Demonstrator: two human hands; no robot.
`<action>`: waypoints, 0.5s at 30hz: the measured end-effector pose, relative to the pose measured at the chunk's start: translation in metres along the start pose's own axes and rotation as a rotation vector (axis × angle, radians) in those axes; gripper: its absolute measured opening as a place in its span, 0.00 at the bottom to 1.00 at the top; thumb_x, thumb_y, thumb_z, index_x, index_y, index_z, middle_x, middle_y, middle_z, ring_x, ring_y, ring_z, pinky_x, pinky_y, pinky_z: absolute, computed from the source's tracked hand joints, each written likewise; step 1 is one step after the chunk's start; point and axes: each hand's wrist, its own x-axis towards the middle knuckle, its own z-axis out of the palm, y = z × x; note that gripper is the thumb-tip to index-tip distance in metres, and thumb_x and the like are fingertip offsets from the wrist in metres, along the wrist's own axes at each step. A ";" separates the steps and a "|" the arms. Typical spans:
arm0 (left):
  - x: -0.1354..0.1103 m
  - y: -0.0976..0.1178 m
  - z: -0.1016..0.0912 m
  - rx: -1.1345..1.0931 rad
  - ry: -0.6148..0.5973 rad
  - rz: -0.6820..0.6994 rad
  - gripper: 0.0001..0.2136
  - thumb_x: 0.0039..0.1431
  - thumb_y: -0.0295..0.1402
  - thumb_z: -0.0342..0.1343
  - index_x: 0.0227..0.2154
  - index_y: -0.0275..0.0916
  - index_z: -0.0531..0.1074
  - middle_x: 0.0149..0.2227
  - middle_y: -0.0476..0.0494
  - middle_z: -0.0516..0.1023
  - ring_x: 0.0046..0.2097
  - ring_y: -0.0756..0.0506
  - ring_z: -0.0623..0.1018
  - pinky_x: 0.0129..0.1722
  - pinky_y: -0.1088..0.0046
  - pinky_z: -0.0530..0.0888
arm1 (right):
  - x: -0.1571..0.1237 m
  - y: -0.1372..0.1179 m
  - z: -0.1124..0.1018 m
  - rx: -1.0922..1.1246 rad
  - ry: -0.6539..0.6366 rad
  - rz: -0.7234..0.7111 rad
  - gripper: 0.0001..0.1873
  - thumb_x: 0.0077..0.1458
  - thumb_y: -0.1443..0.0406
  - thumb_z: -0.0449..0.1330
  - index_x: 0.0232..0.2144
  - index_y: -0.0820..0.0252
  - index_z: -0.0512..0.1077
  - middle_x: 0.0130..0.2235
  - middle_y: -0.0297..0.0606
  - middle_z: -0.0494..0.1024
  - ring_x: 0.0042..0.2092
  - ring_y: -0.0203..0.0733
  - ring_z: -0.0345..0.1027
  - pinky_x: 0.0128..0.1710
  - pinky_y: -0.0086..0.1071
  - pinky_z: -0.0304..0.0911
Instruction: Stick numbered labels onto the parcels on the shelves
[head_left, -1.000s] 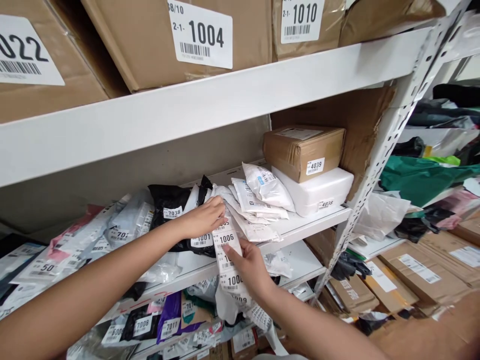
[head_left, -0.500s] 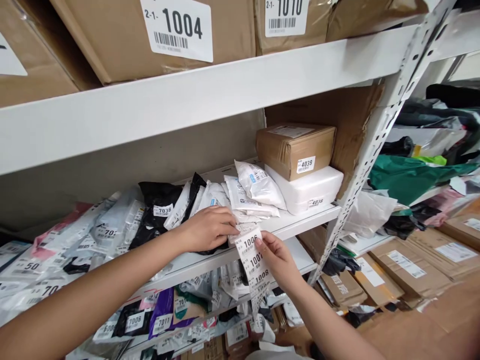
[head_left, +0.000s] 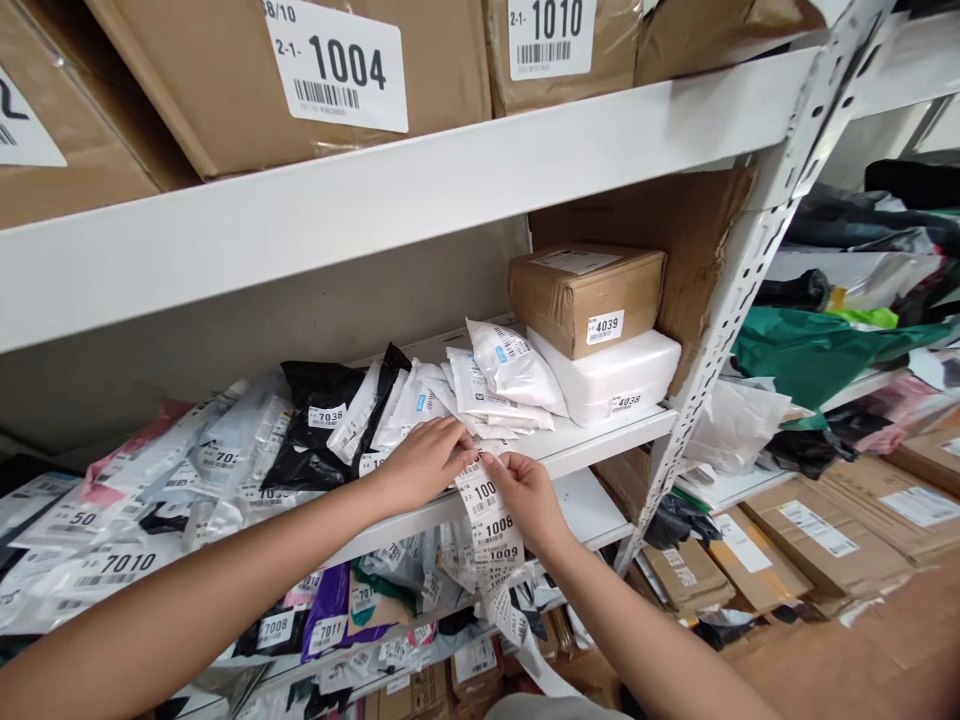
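White paper label strip (head_left: 493, 527) hangs in front of the shelf (head_left: 607, 438), its lower end trailing down and nearer. The right hand (head_left: 527, 500) pinches it near the top between thumb and fingers; the left hand (head_left: 426, 460) meets the top end from the left, though whether its fingers grip cannot be told. The strip looks light, limp and easily creased or torn, so its side edges seem the safest hold. Soft white pouches (head_left: 516, 370) lie beyond, on the shelf.
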 end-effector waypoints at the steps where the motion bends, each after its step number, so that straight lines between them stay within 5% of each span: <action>1: 0.001 -0.001 0.000 0.000 -0.012 -0.002 0.11 0.66 0.41 0.44 0.35 0.40 0.67 0.41 0.44 0.72 0.47 0.42 0.70 0.47 0.63 0.66 | -0.002 -0.002 -0.001 0.033 -0.042 0.010 0.21 0.50 0.50 0.62 0.23 0.60 0.65 0.19 0.27 0.58 0.21 0.29 0.45 0.20 0.26 0.42; 7: 0.003 -0.003 0.002 0.025 -0.079 -0.015 0.13 0.66 0.43 0.42 0.35 0.40 0.66 0.41 0.44 0.71 0.47 0.42 0.69 0.49 0.62 0.65 | -0.005 -0.009 -0.003 0.131 -0.166 0.035 0.19 0.48 0.50 0.63 0.31 0.60 0.69 0.22 0.29 0.65 0.23 0.32 0.53 0.23 0.27 0.49; 15: 0.001 0.005 0.015 0.306 0.037 -0.057 0.18 0.68 0.41 0.36 0.36 0.36 0.68 0.42 0.37 0.70 0.49 0.38 0.67 0.51 0.57 0.62 | -0.003 -0.001 -0.006 -0.067 0.023 -0.027 0.27 0.50 0.47 0.60 0.16 0.57 0.55 0.17 0.25 0.52 0.21 0.29 0.41 0.20 0.28 0.40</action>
